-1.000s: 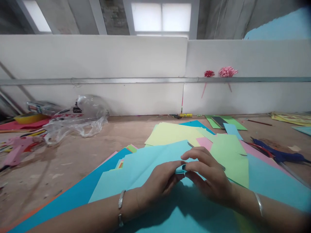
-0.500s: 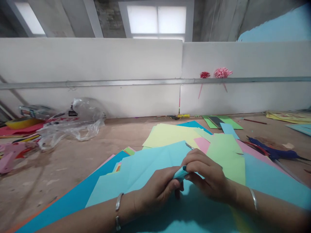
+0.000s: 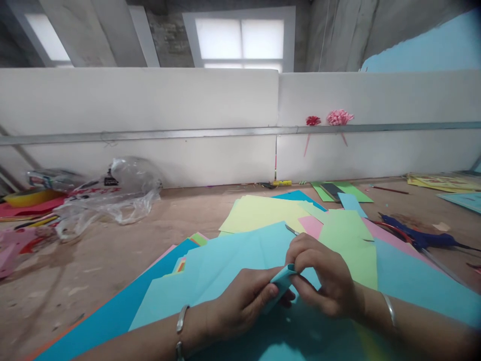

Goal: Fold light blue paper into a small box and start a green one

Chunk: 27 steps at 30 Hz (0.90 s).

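Observation:
A small folded piece of light blue paper (image 3: 282,282) is between my two hands, tilted up to the right. My left hand (image 3: 244,301) is closed round its lower part, thumb on the near side. At its upper end, my right hand (image 3: 323,278) pinches the edge between thumb and fingers. The paper's top looks slightly open, like a flattened tube. Under both hands lies a large light blue sheet (image 3: 233,255). Just beyond my right fingers a thin metal tip (image 3: 291,229) shows; the rest of that tool is hidden behind the hand.
Yellow paper (image 3: 255,213) and green paper (image 3: 347,240) overlap beyond the hands. A blue glue gun (image 3: 421,233) lies at right, a pink glue gun (image 3: 15,248) at left. A crumpled plastic bag (image 3: 131,190) rests near the white wall panel (image 3: 210,160). A phone (image 3: 332,191) lies on green paper.
The folded paper now shows more of its length and is tilted more upright. My right fingers have shifted to its top edge. The view has tipped slightly upward.

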Each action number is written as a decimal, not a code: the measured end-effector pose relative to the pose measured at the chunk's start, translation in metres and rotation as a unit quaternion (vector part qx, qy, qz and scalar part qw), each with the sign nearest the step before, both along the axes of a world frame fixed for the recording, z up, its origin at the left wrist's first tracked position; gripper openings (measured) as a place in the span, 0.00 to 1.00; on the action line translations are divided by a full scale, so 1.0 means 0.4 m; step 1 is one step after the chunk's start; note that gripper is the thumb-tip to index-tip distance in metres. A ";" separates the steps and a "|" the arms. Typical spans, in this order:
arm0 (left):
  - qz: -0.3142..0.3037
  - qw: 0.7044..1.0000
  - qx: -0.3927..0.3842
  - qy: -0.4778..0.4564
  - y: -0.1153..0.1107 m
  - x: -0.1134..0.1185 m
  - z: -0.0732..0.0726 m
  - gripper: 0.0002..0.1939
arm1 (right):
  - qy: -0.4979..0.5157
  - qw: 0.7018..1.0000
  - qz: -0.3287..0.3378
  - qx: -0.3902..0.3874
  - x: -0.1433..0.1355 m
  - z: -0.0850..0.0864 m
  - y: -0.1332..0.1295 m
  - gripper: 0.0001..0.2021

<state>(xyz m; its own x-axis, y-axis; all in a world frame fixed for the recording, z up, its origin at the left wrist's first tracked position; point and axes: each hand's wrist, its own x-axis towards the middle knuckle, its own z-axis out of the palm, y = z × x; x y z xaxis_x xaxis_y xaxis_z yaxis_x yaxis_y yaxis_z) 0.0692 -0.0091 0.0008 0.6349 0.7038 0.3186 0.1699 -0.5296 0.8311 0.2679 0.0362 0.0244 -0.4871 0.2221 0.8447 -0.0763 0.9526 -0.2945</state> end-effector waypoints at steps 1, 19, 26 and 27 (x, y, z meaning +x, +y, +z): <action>0.006 1.000 0.004 0.001 0.001 0.000 -0.004 0.23 | 0.004 1.000 -0.009 -0.005 -0.002 -0.002 -0.001 0.09; 0.050 0.990 0.124 0.049 0.011 0.002 -0.052 0.16 | -0.029 0.995 -0.013 -0.094 -0.006 -0.015 0.000 0.02; 0.052 0.985 0.157 0.042 0.012 0.006 -0.049 0.16 | -0.035 0.995 -0.006 -0.097 -0.007 -0.012 -0.001 0.03; 0.053 0.985 0.160 0.044 0.012 0.005 -0.051 0.16 | -0.036 0.995 -0.006 -0.098 -0.007 -0.012 -0.002 0.03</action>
<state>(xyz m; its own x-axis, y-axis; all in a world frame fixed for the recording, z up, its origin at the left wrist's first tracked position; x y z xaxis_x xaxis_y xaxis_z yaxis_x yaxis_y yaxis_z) 0.0713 -0.0041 -0.0194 0.5989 0.6401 0.4812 0.3023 -0.7371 0.6044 0.2653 0.0355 0.0196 -0.5404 0.3854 0.7480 -0.0381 0.8768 -0.4793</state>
